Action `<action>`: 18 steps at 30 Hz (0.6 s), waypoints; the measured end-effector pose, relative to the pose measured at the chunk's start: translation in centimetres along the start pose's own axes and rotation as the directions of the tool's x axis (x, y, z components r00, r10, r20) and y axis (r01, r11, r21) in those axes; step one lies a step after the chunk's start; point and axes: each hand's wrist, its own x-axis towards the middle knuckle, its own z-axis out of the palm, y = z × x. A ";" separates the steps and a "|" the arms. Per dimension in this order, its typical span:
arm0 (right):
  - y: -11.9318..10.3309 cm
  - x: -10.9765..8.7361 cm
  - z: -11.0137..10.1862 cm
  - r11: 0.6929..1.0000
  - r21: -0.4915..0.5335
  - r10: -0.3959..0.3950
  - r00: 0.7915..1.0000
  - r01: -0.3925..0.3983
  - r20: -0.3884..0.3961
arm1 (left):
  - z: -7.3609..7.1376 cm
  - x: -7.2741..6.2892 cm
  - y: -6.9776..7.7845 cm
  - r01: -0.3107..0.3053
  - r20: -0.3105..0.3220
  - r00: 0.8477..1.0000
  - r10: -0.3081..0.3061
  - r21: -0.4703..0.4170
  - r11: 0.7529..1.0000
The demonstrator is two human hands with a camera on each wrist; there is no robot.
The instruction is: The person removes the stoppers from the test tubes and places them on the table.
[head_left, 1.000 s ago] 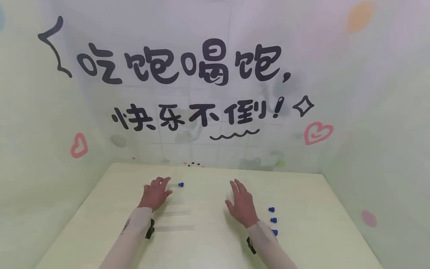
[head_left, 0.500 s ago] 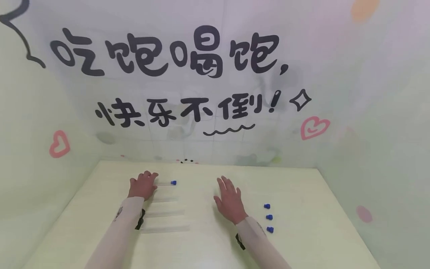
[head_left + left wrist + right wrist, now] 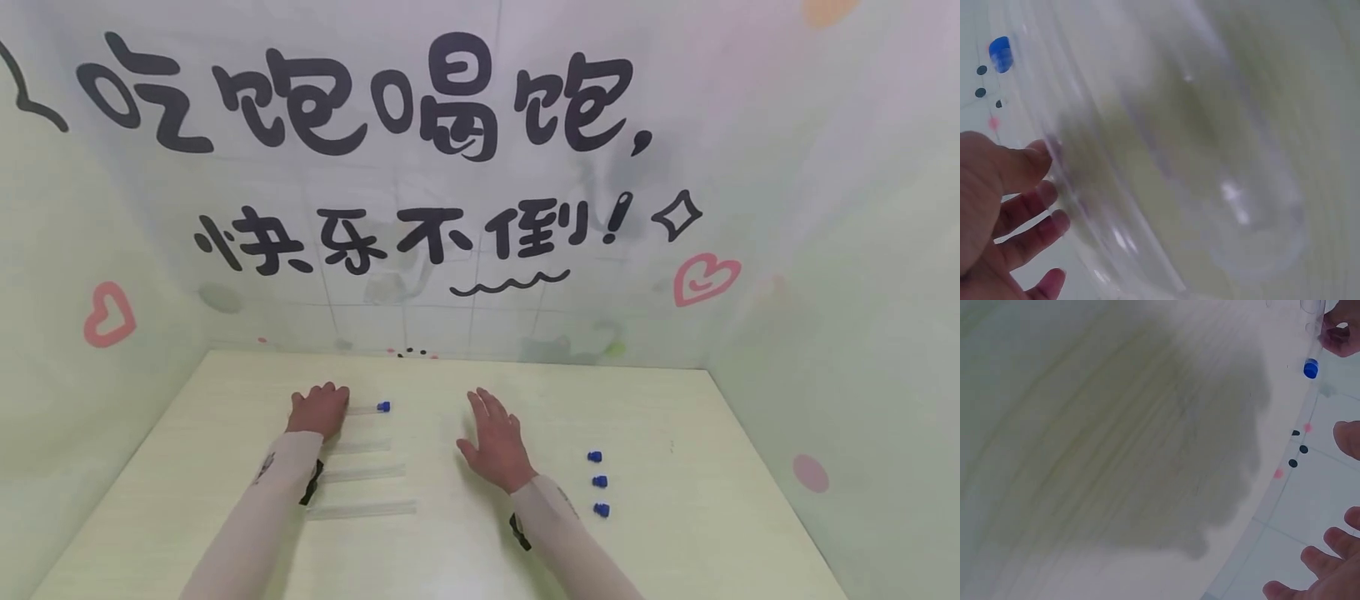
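Observation:
In the head view my left hand (image 3: 318, 410) is at the farthest clear test tube (image 3: 362, 410), which lies on the table with a blue cap (image 3: 384, 407) on its right end. Thumb and fingertips appear to pinch this tube in the left wrist view, though nearer tubes partly blur the contact. Several uncapped test tubes (image 3: 362, 508) lie in a column nearer the person, pointing sideways. My right hand (image 3: 497, 446) hovers over the middle of the table, fingers extended and slightly spread, holding nothing. Three loose blue caps (image 3: 600, 482) lie in a column to its right.
The pale wooden table (image 3: 675, 500) is enclosed by a back wall (image 3: 300, 317) and side walls with printed writing and hearts. Black straps show at both wrists.
The head view has shifted, so the scene sits further left. My left hand has slid a little left along the capped tube and its fingers have drawn in. The right hand stays extended.

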 end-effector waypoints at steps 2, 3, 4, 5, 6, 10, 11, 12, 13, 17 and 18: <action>-0.4 0.0 -0.1 1.000 0.009 -0.004 1.000 0.004 0.017 | 0.0 0.2 0.2 -0.016 0.004 1.000 0.016 -0.002 1.000; -0.6 0.1 -0.2 1.000 0.017 -0.010 1.000 0.010 0.025 | -0.1 0.2 0.3 -0.024 0.006 1.000 0.024 -0.013 1.000; -0.8 0.1 -0.4 1.000 0.024 -0.018 0.999 0.017 0.033 | -0.4 0.1 0.4 -0.033 0.005 0.999 0.033 -0.024 0.999; -1.1 0.2 -0.4 0.999 0.026 -0.026 0.999 0.025 0.036 | -0.6 0.1 0.5 -0.042 0.001 0.999 0.042 -0.033 0.999; -1.2 0.3 -0.5 0.999 0.026 -0.032 0.999 0.032 0.034 | -0.8 0.0 0.7 -0.051 -0.006 0.999 0.051 -0.042 0.998; -1.6 0.6 -1.0 0.999 0.025 -0.030 0.999 0.030 0.021 | -1.7 -0.1 2.1 -0.097 -0.034 0.995 0.095 -0.067 0.993; -1.7 0.7 -1.0 0.999 0.034 -0.023 1.000 0.022 0.021 | -1.8 -0.2 2.4 -0.105 -0.036 0.994 0.103 -0.066 0.992; -1.8 0.6 -1.1 0.999 0.044 -0.015 1.000 0.014 0.025 | -1.9 -0.3 2.7 -0.117 -0.035 0.993 0.114 -0.064 0.991; -1.8 0.6 -1.2 0.999 0.053 -0.008 1.000 0.006 0.029 | -2.0 -0.6 3.1 -0.125 -0.032 0.992 0.123 -0.065 0.990; -2.2 0.2 -1.0 0.998 0.064 0.006 0.999 -0.009 0.045 | -2.1 -1.8 4.2 -0.150 -0.027 0.989 0.149 -0.058 0.987; -2.3 0.0 -0.9 0.998 0.063 0.006 0.999 -0.009 0.046 | -2.2 -2.2 4.5 -0.154 -0.029 0.988 0.153 -0.056 0.986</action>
